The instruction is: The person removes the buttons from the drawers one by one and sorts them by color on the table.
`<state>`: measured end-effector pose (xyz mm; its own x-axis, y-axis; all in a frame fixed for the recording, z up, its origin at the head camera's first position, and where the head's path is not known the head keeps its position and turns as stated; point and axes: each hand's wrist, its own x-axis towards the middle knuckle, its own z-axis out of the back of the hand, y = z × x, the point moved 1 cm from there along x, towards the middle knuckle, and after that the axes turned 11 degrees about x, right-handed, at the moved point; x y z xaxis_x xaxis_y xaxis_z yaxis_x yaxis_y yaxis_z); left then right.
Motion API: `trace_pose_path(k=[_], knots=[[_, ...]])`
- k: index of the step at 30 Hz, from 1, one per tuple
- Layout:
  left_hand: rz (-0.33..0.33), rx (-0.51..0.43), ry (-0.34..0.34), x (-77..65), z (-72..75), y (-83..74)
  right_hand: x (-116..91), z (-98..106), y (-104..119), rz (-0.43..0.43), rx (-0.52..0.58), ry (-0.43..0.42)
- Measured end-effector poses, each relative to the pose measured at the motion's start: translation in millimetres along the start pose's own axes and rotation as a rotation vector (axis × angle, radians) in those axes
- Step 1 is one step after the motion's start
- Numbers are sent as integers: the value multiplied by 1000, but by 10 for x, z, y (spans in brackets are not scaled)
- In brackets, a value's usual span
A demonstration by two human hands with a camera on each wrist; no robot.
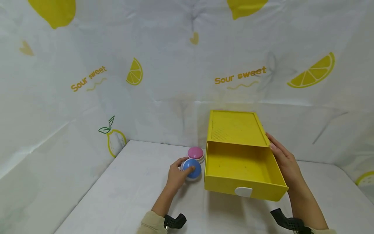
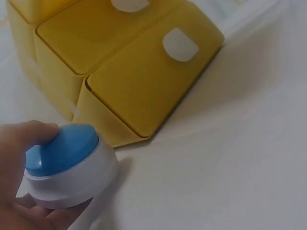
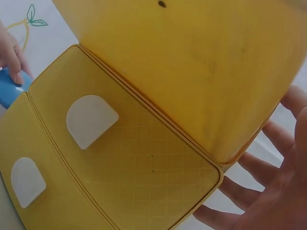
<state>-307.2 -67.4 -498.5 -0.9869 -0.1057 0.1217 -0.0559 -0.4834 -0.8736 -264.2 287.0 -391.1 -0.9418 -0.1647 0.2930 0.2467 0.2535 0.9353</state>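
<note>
My left hand [image 1: 176, 177] grips a round push button with a blue domed top and a white base [image 1: 192, 169]. In the left wrist view its thumb lies on the blue dome [image 2: 64, 149] and the fingers are under the white base. Just behind stands a similar push button with a pink top [image 1: 195, 153]. To the right is a yellow drawer cabinet [image 1: 236, 126], its top drawer [image 1: 242, 162] pulled out. My right hand [image 1: 284, 161] rests along the cabinet's right side, fingers extended and spread in the right wrist view.
Two lower drawers with white tab handles [image 3: 91, 120] are closed beneath the pulled-out one. The white-covered table [image 1: 122, 195] extends to the left and in front. A white lemon-print sheet [image 1: 175, 81] hangs behind and at the sides.
</note>
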Motion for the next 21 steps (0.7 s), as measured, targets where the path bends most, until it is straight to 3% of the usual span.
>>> trace_pose_path(k=[10, 15, 21], knots=[[10, 21, 9, 15, -70, 79, 1, 12, -5, 18, 19, 17], [-14, 106, 13, 7, -59, 91, -5, 0, -6, 10, -6, -2], [-55, 197, -30, 4, -61, 131, -11, -11, 6, -14, -14, -20]])
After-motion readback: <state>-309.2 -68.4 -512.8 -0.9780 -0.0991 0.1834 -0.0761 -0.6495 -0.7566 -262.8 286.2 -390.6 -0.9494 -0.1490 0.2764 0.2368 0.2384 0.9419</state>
